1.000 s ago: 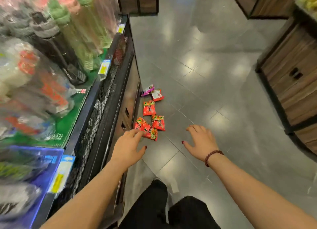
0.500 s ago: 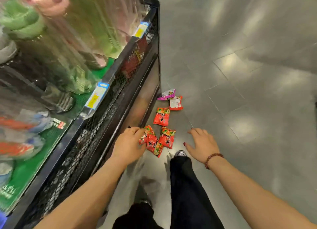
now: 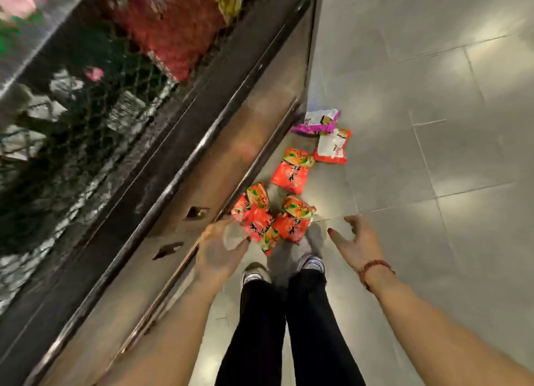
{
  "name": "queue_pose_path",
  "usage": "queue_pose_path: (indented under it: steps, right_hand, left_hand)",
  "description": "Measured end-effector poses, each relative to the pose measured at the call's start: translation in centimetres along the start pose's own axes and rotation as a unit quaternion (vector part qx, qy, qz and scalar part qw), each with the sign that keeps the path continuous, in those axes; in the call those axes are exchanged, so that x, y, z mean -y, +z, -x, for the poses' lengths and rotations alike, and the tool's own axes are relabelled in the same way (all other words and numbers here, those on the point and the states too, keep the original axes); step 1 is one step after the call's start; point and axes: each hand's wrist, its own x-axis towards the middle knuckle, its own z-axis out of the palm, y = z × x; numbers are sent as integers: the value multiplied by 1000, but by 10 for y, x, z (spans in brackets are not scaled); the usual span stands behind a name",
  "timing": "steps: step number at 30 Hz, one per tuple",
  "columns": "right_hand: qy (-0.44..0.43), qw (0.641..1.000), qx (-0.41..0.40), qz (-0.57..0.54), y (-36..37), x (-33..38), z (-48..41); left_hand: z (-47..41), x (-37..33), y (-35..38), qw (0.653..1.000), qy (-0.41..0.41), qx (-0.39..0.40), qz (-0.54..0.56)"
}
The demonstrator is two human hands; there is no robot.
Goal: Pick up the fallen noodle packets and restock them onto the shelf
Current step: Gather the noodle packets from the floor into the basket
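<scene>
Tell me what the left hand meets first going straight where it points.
Probably the nearest red noodle packet, just ahead of the left hand on the floor; blur leaves the hand's height unclear.

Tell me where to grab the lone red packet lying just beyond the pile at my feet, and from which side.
Probably pinch the lone red packet across its middle, coming down from above on the open-floor side with the right hand. It lies flat with nothing on top, and the shelf base crowds its other side.
</scene>
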Motion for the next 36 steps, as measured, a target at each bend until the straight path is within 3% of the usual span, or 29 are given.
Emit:
queue_pose_path:
  steps: [4, 9, 14, 21, 25, 27, 32, 36]
  right_hand:
    - [19, 1000, 8, -8, 62, -40, -73]
    - [43, 998, 36, 7, 141, -94, -154]
    - [133, 987, 22, -85, 205, -131, -222]
    - [190, 962, -24, -194, 273, -180, -295]
    - [218, 940, -50, -259, 284, -155, -293]
    - [227, 932, -27, -280, 281, -150, -293]
    - [191, 939, -5, -287, 254, -137, -267]
    - [179, 923, 14, -340, 210, -117, -216]
  left_hand:
    - [-62, 58, 81, 985, -121, -42, 115]
    - [-131, 130, 183, 954, -248, -15, 167]
    - [-175, 179, 254, 912, -310, -7, 267]
    - [-213, 225, 300, 873, -321, -14, 366]
    - [-229, 231, 309, 851, -334, -12, 405]
    - [-232, 229, 305, 838, -341, 7, 425]
    - [-215, 207, 275, 854, -311, 32, 417]
    - [-175, 176, 234, 837, -288, 56, 462]
